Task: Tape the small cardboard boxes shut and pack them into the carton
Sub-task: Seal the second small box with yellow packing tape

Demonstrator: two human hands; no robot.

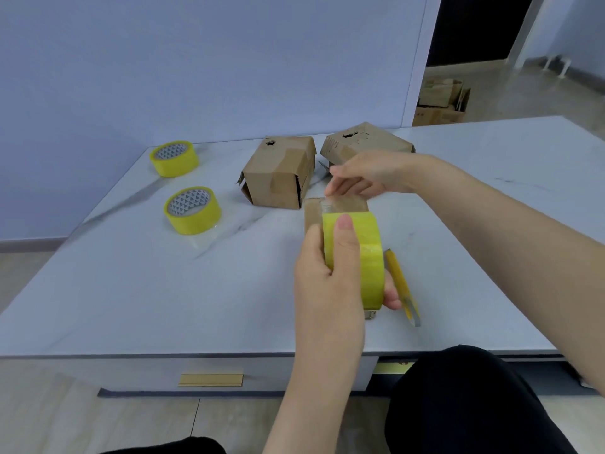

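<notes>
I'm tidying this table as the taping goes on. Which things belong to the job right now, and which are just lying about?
In use:
- tape roll held in the left hand
- tape end pinched by the right hand
- box under the hands

Lying about:
- two spare tape rolls
- yellow cutter
- two other boxes

There is only one view, from a camera worn on the person's head. It looks forward and down over the white table (163, 290), from the near edge toward the pale wall (196, 60) behind it. The lens is wide-angle, so the table edges look bent. The camera is close: both forearms enter from the bottom and the right side and fill much of the picture. At the upper right, it also sees through a doorway (474, 27) onto the floor beyond.
</notes>
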